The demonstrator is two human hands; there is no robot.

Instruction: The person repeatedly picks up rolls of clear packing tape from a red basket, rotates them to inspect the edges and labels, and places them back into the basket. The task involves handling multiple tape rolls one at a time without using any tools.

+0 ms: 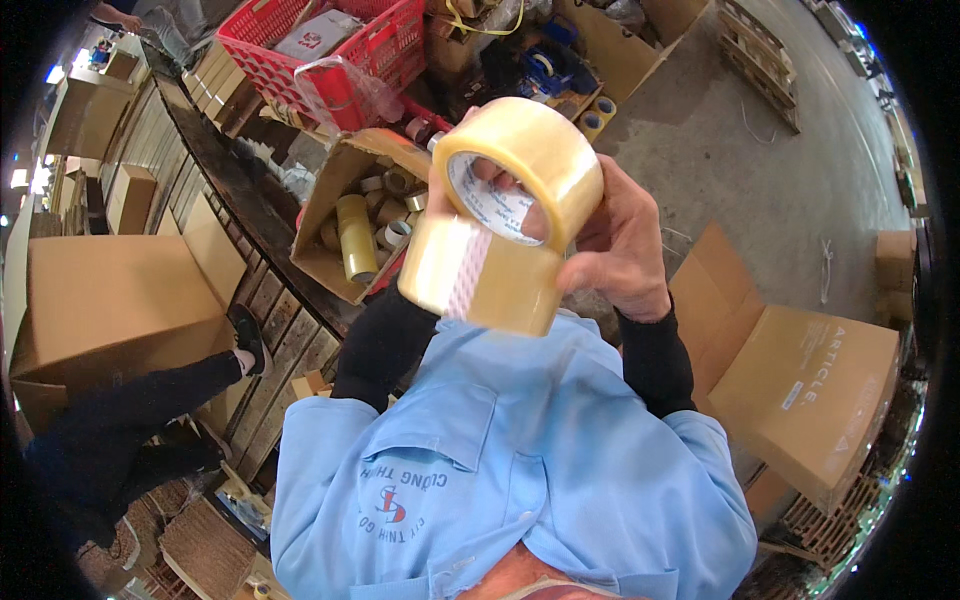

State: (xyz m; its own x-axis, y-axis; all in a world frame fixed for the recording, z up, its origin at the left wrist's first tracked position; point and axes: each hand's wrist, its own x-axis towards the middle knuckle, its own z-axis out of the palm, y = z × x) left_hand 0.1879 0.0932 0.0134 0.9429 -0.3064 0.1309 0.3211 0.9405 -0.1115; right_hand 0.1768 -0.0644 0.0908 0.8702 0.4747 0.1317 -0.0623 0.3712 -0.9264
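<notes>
Two wide rolls of clear yellowish packing tape are held together in front of my chest. The upper roll of packing tape (572,185) is tilted so that its printed white core shows. Against its underside lies the lower roll of packing tape (515,290), seen from its side, with a pale printed strip across it. My right hand (630,240) is closed around the right side of the rolls, thumb in front. Mostly hidden behind them, my left hand (440,195) grips from the left; some fingers show through the upper core.
Beyond my left arm, an open cardboard box (325,225) holds many tape rolls. A red plastic basket (380,65) stands behind it. Large cartons sit left (120,295) and right (810,385). A wooden pallet (757,60) lies far right. Another person's leg (150,410) is at left.
</notes>
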